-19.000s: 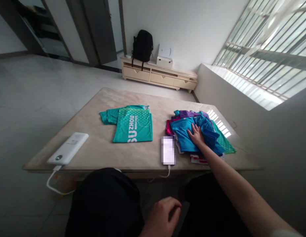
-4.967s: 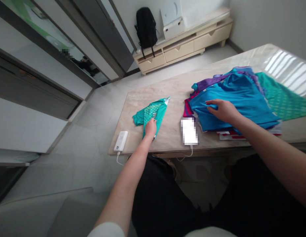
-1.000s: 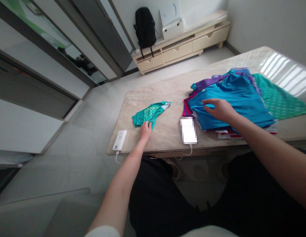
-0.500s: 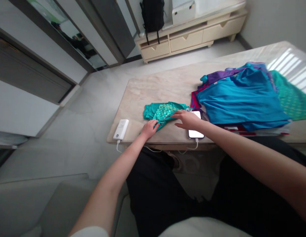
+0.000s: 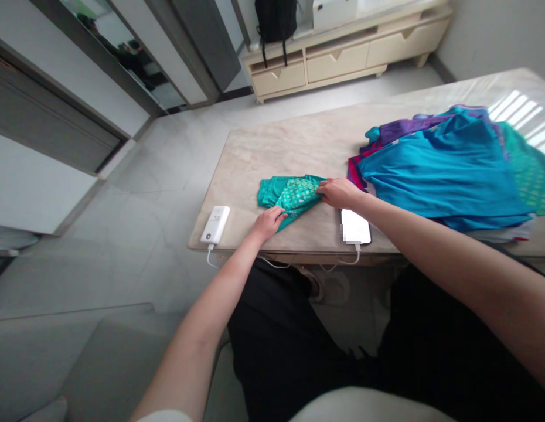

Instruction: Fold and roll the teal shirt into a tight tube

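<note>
there, folded green shirt (image 5: 290, 196) lies crosswise; left hand (image 5: 269, 221) and right hand (image 5: 338, 191) pinch its ends.

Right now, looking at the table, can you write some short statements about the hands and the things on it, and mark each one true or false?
1. Both hands, left hand and right hand, touch the green shirt. True.
2. The power bank lies to the right of the phone. False: it lies to the left, near the table corner.
3. A blue shirt tops the clothes pile. True.
4. The phone lies on the clothes pile. False: it lies on the table beside the pile.
</note>
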### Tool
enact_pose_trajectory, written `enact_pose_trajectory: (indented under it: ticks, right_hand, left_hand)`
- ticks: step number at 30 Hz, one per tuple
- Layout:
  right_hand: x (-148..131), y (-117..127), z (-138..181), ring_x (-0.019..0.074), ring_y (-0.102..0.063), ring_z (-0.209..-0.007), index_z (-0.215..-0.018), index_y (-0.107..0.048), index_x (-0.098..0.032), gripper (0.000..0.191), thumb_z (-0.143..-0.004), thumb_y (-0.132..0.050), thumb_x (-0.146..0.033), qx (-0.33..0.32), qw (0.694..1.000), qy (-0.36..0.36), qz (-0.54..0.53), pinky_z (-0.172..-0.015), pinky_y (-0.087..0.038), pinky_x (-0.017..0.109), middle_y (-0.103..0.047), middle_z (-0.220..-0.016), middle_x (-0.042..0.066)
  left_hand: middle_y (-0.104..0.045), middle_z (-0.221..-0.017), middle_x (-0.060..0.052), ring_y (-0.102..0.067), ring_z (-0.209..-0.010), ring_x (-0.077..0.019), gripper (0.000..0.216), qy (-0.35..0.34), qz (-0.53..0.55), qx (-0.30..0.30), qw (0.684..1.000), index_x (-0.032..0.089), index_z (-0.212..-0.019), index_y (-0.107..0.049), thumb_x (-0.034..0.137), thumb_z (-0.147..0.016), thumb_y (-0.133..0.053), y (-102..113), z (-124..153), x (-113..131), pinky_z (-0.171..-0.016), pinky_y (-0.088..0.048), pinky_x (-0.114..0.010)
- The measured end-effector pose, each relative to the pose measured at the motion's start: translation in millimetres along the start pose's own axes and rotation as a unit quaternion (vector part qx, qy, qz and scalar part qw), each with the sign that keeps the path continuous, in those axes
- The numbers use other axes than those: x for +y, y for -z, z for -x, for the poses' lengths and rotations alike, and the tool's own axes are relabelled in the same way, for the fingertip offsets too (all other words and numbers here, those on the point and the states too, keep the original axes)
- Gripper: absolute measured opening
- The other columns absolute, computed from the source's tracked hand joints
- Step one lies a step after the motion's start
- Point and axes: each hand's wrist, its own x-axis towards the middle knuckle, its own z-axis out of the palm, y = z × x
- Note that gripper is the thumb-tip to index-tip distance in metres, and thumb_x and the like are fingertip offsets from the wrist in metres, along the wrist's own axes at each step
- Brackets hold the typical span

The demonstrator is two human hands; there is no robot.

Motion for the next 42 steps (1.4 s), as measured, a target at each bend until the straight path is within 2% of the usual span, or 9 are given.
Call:
enact_pose_trajectory:
  ticks: [4,10,17,22,26,30,34,38,42]
  right_hand:
    - [15,5,-8,0.0249,-0.067,-0.103,-0.115,-0.074,-0.022,0.027,-0.098,-0.054,-0.026,-0.012,0.999,0.001,-0.031,-0.082,-0.045,0.031,-0.072,-0.119,0.010]
    - [14,5,-22,0.0222,-0.068,-0.091,-0.123,-0.071,-0.024,0.032,-0.104,-0.050,-0.039,-0.017,0.997,-0.011,-0.076,-0.077,-0.044,0.029,-0.076,-0.108,0.009]
    - [12,-6,-27,0.0299,-0.070,-0.095,-0.126,-0.070,-0.021,0.041,-0.103,-0.050,-0.050,-0.009,0.995,-0.084,-0.056,-0.074,-0.046,0.032,-0.075,-0.109,0.014]
    - [5,-14,-28,0.0307,-0.068,-0.098,-0.120,-0.071,-0.019,0.039,-0.103,-0.050,-0.047,0.026,0.995,-0.095,-0.031,-0.077,-0.047,0.034,-0.074,-0.112,0.016]
    - [0,-15,-26,0.0308,-0.062,-0.108,-0.119,-0.071,-0.015,0.032,-0.104,-0.045,-0.025,0.057,0.995,-0.076,-0.018,-0.081,-0.047,0.035,-0.070,-0.115,0.018]
    - [-4,-12,-20,0.0309,-0.057,-0.114,-0.124,-0.070,-0.013,0.039,-0.100,-0.039,-0.010,0.090,0.995,-0.051,-0.010,-0.093,-0.045,0.039,-0.064,-0.128,0.020]
    - [-10,-5,-19,0.0280,-0.056,-0.123,-0.133,-0.067,-0.019,0.037,-0.102,-0.047,-0.017,0.094,0.995,0.035,-0.018,-0.104,-0.042,0.039,-0.060,-0.142,0.012]
    - [-16,-6,-20,0.0243,-0.061,-0.123,-0.135,-0.067,-0.026,0.043,-0.094,-0.071,-0.037,0.055,0.990,0.130,-0.028,-0.104,-0.045,0.033,-0.064,-0.139,0.006]
    - [-17,-15,-18,0.0272,-0.060,-0.127,-0.134,-0.066,-0.021,0.043,-0.092,-0.071,-0.024,0.055,0.988,0.140,-0.019,-0.107,-0.044,0.039,-0.063,-0.141,0.011]
  left_hand:
    - [-0.073,-0.106,-0.009,-0.068,-0.101,-0.0241,0.019,0.045,-0.018,-0.010,0.999,0.021,-0.098,-0.070,0.031,-0.104,-0.055,7,0,1,-0.084,-0.048,-0.030]
    - [-0.075,-0.096,-0.010,-0.069,-0.095,-0.0265,0.026,0.139,-0.057,-0.005,0.989,0.022,-0.092,-0.069,0.033,-0.106,-0.050,21,5,-2,-0.078,-0.044,-0.031]
    - [-0.078,-0.102,-0.010,-0.071,-0.097,-0.0255,0.024,0.203,-0.064,0.006,0.977,0.023,-0.098,-0.070,0.039,-0.104,-0.054,26,7,-7,-0.078,-0.045,-0.029]
    - [-0.078,-0.103,-0.008,-0.071,-0.094,-0.0239,0.018,0.231,-0.066,0.031,0.970,0.024,-0.099,-0.070,0.038,-0.100,-0.060,28,21,-10,-0.077,-0.047,-0.029]
    - [-0.076,-0.100,-0.010,-0.069,-0.094,-0.0259,0.013,0.241,-0.077,0.057,0.966,0.022,-0.096,-0.069,0.034,-0.096,-0.065,27,31,-15,-0.078,-0.049,-0.032]
    - [-0.072,-0.103,-0.011,-0.065,-0.101,-0.0292,0.010,0.223,-0.095,0.091,0.966,0.022,-0.099,-0.070,0.027,-0.091,-0.071,30,32,-11,-0.090,-0.050,-0.040]
    - [-0.070,-0.111,-0.010,-0.062,-0.110,-0.0301,0.011,0.180,-0.092,0.100,0.974,0.024,-0.102,-0.071,0.021,-0.092,-0.068,34,32,0,-0.097,-0.049,-0.043]
    - [-0.069,-0.107,-0.009,-0.064,-0.107,-0.0287,0.016,0.160,-0.074,0.072,0.982,0.024,-0.103,-0.073,0.023,-0.087,-0.077,32,39,2,-0.099,-0.052,-0.041]
    - [-0.068,-0.115,-0.010,-0.064,-0.113,-0.0301,0.039,0.163,-0.067,0.045,0.983,0.022,-0.114,-0.071,0.017,-0.078,-0.084,35,47,-7,-0.103,-0.052,-0.043]
